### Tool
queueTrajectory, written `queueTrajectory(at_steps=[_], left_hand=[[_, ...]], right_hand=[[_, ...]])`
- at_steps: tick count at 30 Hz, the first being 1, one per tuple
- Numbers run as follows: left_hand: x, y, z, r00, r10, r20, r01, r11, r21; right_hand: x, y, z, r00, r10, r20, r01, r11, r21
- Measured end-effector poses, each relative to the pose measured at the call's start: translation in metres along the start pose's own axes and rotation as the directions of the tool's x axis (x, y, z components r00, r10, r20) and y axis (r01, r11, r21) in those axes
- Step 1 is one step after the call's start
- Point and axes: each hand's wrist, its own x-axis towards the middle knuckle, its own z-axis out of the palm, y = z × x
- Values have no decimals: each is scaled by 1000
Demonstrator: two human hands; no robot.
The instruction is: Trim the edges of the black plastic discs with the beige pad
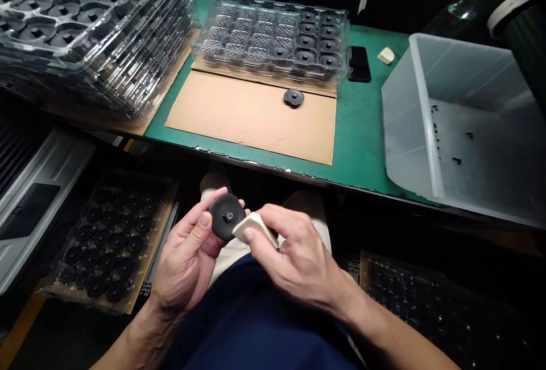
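The place looked like a factory workshop, set up for handling parts in batches. A green workbench [362, 131] with a chipped front edge crossed the middle of the frame. A tall stack of clear trays [164, 57] at upper left held rows of matching black discs [68, 35]. Another clear tray [261, 29] lay at upper centre, and a big plastic bin [407, 142] with small black scraps [470, 135] stood at right.

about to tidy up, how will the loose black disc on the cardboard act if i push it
Lying flat, the loose black disc would probably slide on the cardboard rather than roll. Its crisp moulded shape suggests stiffness.
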Motion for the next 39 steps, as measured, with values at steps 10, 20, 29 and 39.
queueTrajectory(at_steps=[10,20,29,39], left_hand=[[-2,2,0,1000,-11,21,11,1000,-6],[1,5,-3,998,13,58,-15,999,37],[4,9,-9,991,-69,118,56,992,117],[6,11,-15,988,-99,115,82,987,138]], right_hand=[[2,4,4,995,-41,-92,32,995,-93],[4,-3,8,990,-6,-138,7,1000,5],[8,3,6,972,-196,-131,182,977,-112],[9,0,4,991,-107,-85,95,988,-125]])
